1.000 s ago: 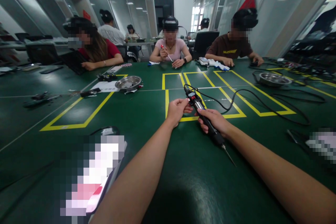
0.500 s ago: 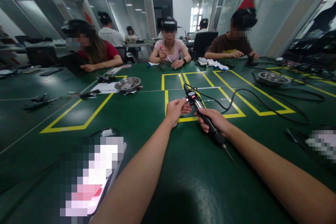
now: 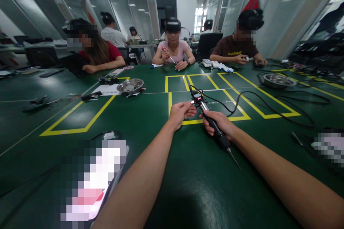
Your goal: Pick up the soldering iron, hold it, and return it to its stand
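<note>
My right hand [image 3: 219, 123] is wrapped round the black body of an electric screwdriver [image 3: 222, 138]. Its long thin bit points down and toward me, to the right, and its cable end faces away. Beside that far end, my left hand [image 3: 182, 113] is closed in a pinch at a small shiny piece [image 3: 192, 102], too small to name; whether it belongs to the screwdriver I cannot tell. A black cable [image 3: 252, 93] runs from the tool to the right. Yellow tape [image 3: 197, 122] marks rectangles on the green table [image 3: 150, 121] beneath my hands.
A metal bowl [image 3: 130, 86] with small parts stands at the left, another bowl [image 3: 279, 80] at the right. A lit, blurred-out screen [image 3: 102, 175] lies near my left forearm. White gloves [image 3: 217, 65] lie at the far side, where several people sit.
My hands and the screwdriver have hardly moved. Across the table at the right, a person's hands have shifted, one now holding up a small light-coloured thing.
</note>
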Demonstrator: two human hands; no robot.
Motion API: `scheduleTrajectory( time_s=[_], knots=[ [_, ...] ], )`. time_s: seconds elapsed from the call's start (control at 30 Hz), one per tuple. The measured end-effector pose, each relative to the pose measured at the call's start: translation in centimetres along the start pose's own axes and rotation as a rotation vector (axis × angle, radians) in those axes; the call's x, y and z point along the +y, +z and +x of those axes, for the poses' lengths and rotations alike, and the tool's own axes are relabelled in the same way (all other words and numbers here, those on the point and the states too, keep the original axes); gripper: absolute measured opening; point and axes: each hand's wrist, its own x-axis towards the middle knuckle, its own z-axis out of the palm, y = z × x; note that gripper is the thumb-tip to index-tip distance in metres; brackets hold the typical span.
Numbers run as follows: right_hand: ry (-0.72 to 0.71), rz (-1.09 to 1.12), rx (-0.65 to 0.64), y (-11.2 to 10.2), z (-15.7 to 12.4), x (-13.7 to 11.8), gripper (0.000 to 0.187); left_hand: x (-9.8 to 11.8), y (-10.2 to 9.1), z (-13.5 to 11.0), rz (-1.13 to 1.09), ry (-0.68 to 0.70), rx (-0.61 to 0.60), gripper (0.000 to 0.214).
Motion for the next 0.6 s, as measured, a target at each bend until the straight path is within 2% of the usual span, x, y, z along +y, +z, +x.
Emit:
scheduleTrajectory(
  time_s=[0.6],
  knots=[
    [0.009,-0.084,-0.046,0.49,-0.37,-0.13,0.035,-0.12,-0.29,-0.05,0.009,-0.017,-0.068,0.027]
  ],
)
